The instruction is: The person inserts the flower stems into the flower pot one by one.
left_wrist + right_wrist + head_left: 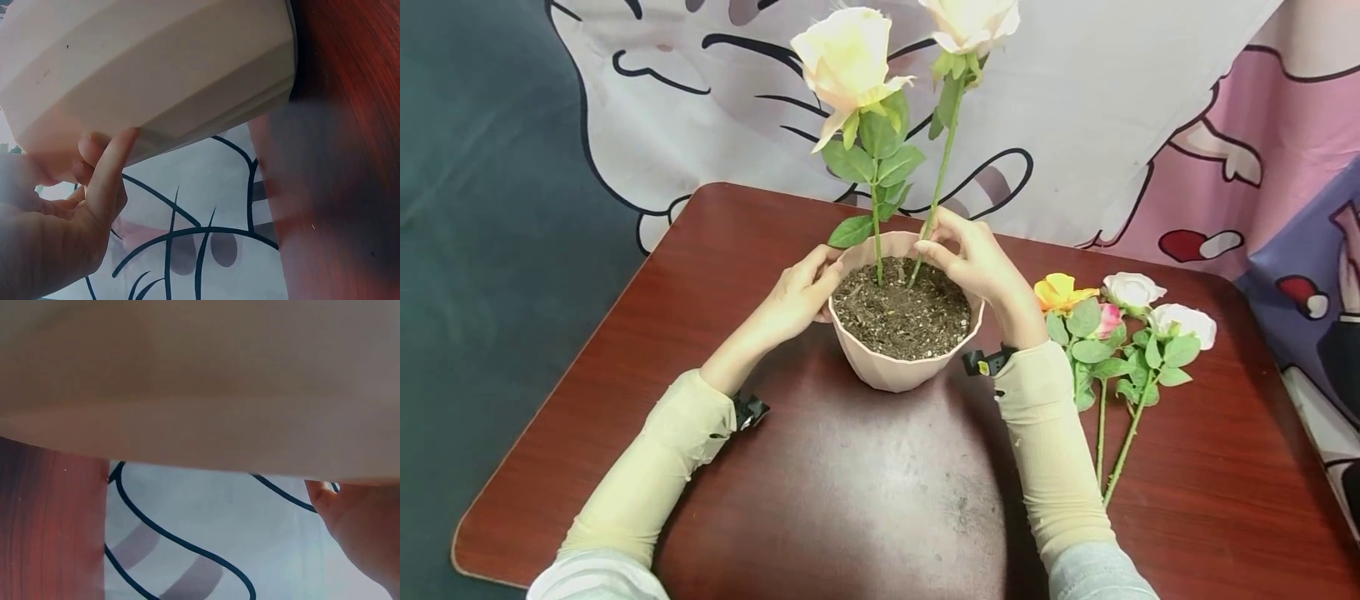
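Note:
A pale pink faceted flower pot (891, 372) filled with dark soil (901, 321) stands on the table. My left hand (801, 292) grips its left rim, and in the left wrist view the fingers (107, 178) lie against the outer wall. At the pot's far right rim, my right hand (973, 258) pinches the lower stem of a cream rose (951, 137) whose foot meets the soil. Another cream rose (848, 71) with green leaves stands upright in the soil to its left. In the right wrist view the pot wall hides most of the right hand (365, 528).
On the table (820, 500), right of my right forearm, lie several artificial flowers: a yellow one (1060, 293), a pink one (1108, 320) and white roses (1183, 323). A cartoon-printed cloth (1075, 100) hangs behind the table's far edge.

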